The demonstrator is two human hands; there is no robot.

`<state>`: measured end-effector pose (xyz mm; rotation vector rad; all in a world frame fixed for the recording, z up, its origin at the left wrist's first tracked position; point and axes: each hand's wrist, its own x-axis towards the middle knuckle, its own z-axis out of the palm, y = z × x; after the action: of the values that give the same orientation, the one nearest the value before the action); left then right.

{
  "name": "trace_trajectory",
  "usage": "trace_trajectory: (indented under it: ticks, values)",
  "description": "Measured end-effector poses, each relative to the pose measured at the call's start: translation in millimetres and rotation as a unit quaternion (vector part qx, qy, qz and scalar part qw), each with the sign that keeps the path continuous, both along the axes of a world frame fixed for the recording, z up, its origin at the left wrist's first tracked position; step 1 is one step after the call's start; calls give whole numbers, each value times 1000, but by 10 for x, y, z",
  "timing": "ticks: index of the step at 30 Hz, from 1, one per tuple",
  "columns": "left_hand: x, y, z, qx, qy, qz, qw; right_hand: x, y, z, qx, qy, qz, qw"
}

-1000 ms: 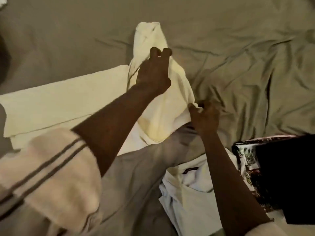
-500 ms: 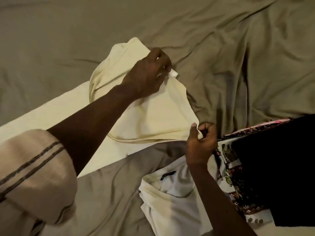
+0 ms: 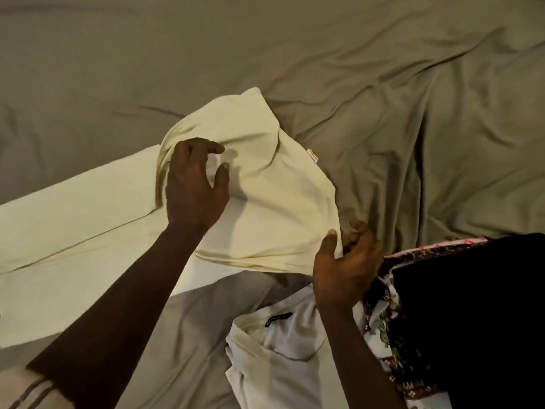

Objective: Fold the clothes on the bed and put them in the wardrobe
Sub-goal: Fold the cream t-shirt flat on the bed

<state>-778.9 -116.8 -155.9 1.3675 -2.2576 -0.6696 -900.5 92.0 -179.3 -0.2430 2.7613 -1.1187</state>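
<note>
To land this fold squarely, the edges should probably be matched before flattening: on the bed (image 3: 383,69), just beyond the white shirt (image 3: 283,358), the cream garment (image 3: 274,208) lies half folded, the left hand (image 3: 194,187) resting on it with fingers loosely spread and the right hand (image 3: 342,273) pinching the corner nearest that shirt.

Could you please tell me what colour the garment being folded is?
The garment is pale yellow, seen in the head view.

A long garment (image 3: 88,231) lies across the bed (image 3: 383,69), its right end folded over itself. The left hand (image 3: 194,187) rests on the fold; the right hand (image 3: 345,273) pinches its near corner. A shirt (image 3: 280,364) lies nearer, with a clothes pile (image 3: 457,320) to its right.
</note>
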Motion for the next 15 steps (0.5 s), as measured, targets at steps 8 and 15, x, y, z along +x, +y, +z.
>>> trace_trajectory:
  ticks: [8, 15]
  values:
    - [348, -681, 120, 96, -180, 191, 960, -761, -1924, 155, -20, -73, 257, 963]
    - [90, -1096, 17, 112, -297, 22, 948, -1108, -2475, 208, 71, -137, 478, 864]
